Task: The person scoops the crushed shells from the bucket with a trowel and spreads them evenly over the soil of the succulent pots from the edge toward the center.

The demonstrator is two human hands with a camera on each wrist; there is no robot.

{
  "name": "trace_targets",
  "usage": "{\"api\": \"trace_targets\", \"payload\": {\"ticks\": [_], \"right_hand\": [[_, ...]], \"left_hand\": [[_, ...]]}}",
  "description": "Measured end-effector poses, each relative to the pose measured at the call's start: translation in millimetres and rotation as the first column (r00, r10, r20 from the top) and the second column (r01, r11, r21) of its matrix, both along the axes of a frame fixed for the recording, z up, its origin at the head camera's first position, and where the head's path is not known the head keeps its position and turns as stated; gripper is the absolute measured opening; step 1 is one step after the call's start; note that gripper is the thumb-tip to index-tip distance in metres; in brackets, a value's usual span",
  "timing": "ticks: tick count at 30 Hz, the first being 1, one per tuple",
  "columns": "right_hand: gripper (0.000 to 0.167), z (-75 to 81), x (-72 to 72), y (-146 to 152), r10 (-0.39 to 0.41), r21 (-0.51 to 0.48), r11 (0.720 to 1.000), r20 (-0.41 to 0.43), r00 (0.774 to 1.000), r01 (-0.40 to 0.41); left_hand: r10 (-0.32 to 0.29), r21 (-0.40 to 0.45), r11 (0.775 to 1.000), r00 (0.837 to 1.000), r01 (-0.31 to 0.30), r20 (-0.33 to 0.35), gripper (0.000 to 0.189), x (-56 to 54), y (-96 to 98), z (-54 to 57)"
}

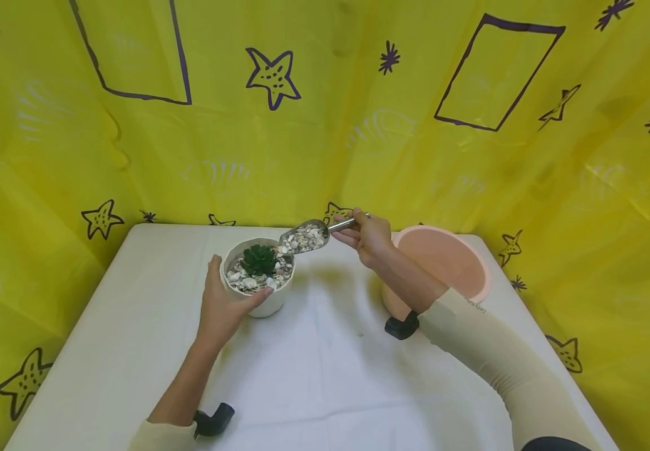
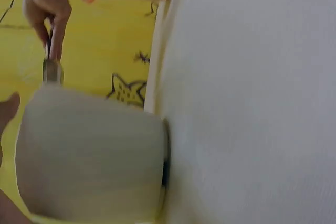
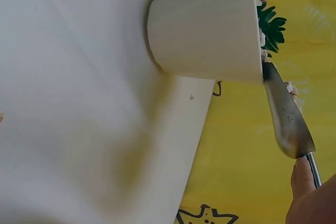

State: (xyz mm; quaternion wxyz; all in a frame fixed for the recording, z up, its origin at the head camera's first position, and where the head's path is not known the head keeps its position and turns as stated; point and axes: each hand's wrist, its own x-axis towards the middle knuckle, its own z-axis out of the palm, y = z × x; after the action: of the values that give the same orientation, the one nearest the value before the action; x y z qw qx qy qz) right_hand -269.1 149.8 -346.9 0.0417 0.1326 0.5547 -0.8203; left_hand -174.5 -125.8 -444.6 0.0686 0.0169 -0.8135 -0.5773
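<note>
A white flower pot (image 1: 271, 305) stands on the table, holding a small green succulent (image 1: 258, 259) amid pale pebbles or shell bits (image 1: 249, 283). My left hand (image 1: 225, 307) grips the pot from its left side, with the thumb over the near rim. In my right hand (image 1: 371, 237) is the handle of a metal scoop (image 3: 287, 119), heaped with pale shell-like stones (image 1: 305, 238). The scoop's tip meets the pot's right rim, tilted slightly down toward it. From the left wrist, the pot (image 2: 94, 156) hides most of the scoop.
A pink tub (image 1: 485, 275) stands at the back right, partly behind my right forearm. Small loose bits (image 1: 361, 334) lie on the white tabletop (image 1: 325, 376). A yellow patterned curtain (image 1: 325, 144) hangs right behind the table's far edge.
</note>
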Motion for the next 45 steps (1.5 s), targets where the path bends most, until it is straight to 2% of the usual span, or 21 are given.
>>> {"api": "trace_targets", "payload": {"ticks": [3,5,10,13,15,24,32,38,45], "right_hand": [[0.023,-0.7,0.4,0,0.004,0.0,1.0,0.003,1.0,-0.004],[0.024,-1.2,0.5,1,0.005,0.004,1.0,0.003,1.0,-0.005],[0.028,-1.7,0.2,0,0.006,0.0,1.0,-0.004,1.0,-0.006],[0.03,-0.8,0.1,0,0.007,-0.011,1.0,-0.006,1.0,-0.007],[0.03,0.0,0.0,0,0.007,-0.009,1.0,-0.008,1.0,-0.007],[0.037,3.4,0.7,1,0.004,0.003,1.0,-0.013,1.0,-0.004],[0.028,3.0,1.1,4,-0.002,0.0,1.0,-0.015,1.0,0.002],[0.028,3.7,0.8,5,-0.002,0.007,1.0,-0.013,1.0,0.002],[0.041,5.3,1.3,5,-0.001,0.025,1.0,-0.012,1.0,0.002]], "left_hand": [[0.105,0.033,0.994,0.994,-0.104,-0.022,0.13,6.0,18.0,-0.1],[0.148,0.055,0.988,0.989,-0.147,-0.018,0.137,8.7,29.9,-0.3],[0.235,0.045,0.972,0.971,-0.232,-0.051,0.142,8.2,48.8,-2.1],[0.277,0.018,0.961,0.956,-0.277,-0.091,0.137,6.0,51.1,-3.7],[0.281,0.012,0.96,0.954,-0.281,-0.105,0.134,5.3,49.9,-4.0],[0.191,-0.015,0.981,0.974,-0.194,-0.124,0.131,0.3,33.1,-5.9],[0.063,-0.034,0.997,0.996,-0.065,-0.059,0.132,-7.0,14.8,-5.7],[-0.029,-0.076,0.997,0.999,0.026,-0.038,0.131,-12.0,1.7,-5.0],[-0.118,-0.104,0.988,0.992,0.114,-0.041,0.13,-19.9,-10.7,-5.6]]}}
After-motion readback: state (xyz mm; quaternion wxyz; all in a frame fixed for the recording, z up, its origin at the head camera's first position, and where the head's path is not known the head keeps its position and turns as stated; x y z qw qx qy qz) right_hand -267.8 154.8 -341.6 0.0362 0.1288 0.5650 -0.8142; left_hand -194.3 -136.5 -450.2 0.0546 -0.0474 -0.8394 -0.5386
